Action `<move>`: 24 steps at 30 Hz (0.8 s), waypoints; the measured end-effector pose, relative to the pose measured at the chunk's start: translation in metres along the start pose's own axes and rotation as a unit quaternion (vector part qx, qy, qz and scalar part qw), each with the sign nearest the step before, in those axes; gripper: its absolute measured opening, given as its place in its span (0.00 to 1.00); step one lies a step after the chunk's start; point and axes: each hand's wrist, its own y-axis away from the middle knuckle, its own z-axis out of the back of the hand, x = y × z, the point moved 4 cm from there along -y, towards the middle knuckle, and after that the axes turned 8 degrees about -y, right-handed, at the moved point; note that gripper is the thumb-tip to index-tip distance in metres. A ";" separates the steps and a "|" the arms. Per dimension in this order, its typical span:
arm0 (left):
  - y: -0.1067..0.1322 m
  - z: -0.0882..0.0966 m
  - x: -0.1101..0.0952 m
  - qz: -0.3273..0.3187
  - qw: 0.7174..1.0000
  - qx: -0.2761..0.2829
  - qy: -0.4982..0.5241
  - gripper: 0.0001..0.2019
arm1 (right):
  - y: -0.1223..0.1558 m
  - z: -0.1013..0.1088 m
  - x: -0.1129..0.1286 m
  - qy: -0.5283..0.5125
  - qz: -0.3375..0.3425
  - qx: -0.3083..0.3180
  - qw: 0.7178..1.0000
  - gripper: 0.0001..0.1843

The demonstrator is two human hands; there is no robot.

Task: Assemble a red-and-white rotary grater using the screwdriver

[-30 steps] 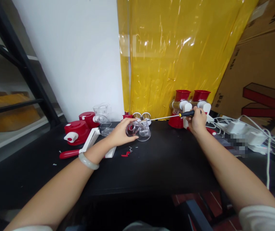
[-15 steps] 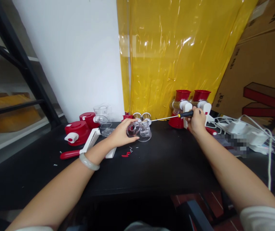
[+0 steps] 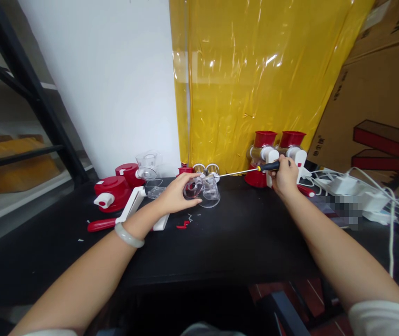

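Note:
My left hand [image 3: 178, 193] is closed around a clear plastic housing [image 3: 210, 192], tilted on its side above the black table. Fingers of my right hand [image 3: 285, 176] wrap the black and yellow handle of a screwdriver [image 3: 241, 172]. Its long metal shaft points left, and the tip meets the housing's right side; the exact contact is too small to make out. Below the housing lie small red and white scraps [image 3: 183, 224]. A white crank arm with a red handle [image 3: 101, 225] rests beside my left wrist.
Red bases [image 3: 113, 193] and a clear hopper [image 3: 147, 161] stand at the left. Metal grater drums [image 3: 212, 169] sit behind the housing. Two red and white rotary graters [image 3: 265, 140] stand at the back right, near white chargers and cables [image 3: 370, 200]. A large cardboard box [image 3: 377, 102] leans at the right.
Almost nothing differs. The screwdriver and the clear housing have shifted very slightly, with both hands keeping their hold.

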 end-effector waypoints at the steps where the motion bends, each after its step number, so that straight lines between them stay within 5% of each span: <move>1: 0.000 0.000 0.000 0.000 1.000 0.002 0.001 0.34 | 0.000 0.000 0.000 0.002 0.001 -0.002 1.000 0.21; 18: 0.001 0.000 0.011 0.007 0.999 0.047 -0.013 0.35 | 0.003 0.001 -0.014 0.050 -0.063 0.009 0.997 0.21; 24: 0.002 -0.001 0.022 0.030 0.998 0.052 -0.027 0.35 | 0.003 -0.012 -0.019 0.006 -0.184 -0.008 0.983 0.06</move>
